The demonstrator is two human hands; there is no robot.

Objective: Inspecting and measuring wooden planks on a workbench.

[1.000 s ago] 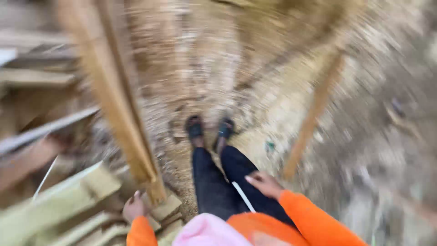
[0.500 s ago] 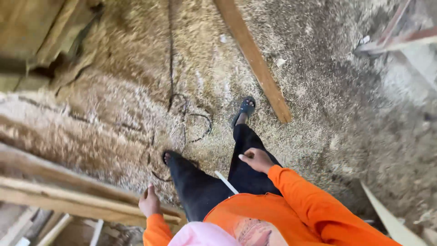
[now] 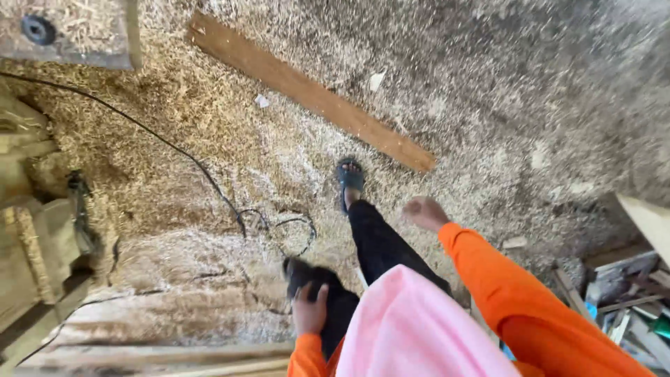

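Hands empty, walking over sawdust.
Left hand (image 3: pixel 309 311), lower centre of frame, fingers loosely curled, rests against the dark trouser leg (image 3: pixel 380 248). Right hand (image 3: pixel 424 211), centre frame, closed in a loose fist, hangs free above the sawdust floor (image 3: pixel 209 126), nearest the long wooden plank (image 3: pixel 307 91) lying diagonally in the upper middle.

one plank (image 3: pixel 310 91), one cable (image 3: pixel 209 178), two hands (image 3: pixel 310 311)

Woodworking shop / sawmill floor

Ground thick w/ sawdust (image 3: pixel 209 139) & shavings. Long plank (image 3: pixel 307 91) lies loose on it, black power cable (image 3: pixel 202 174) snakes across. Timber stacked at left edge (image 3: pixel 28 258), offcuts piled bottom right (image 3: pixel 621 300).
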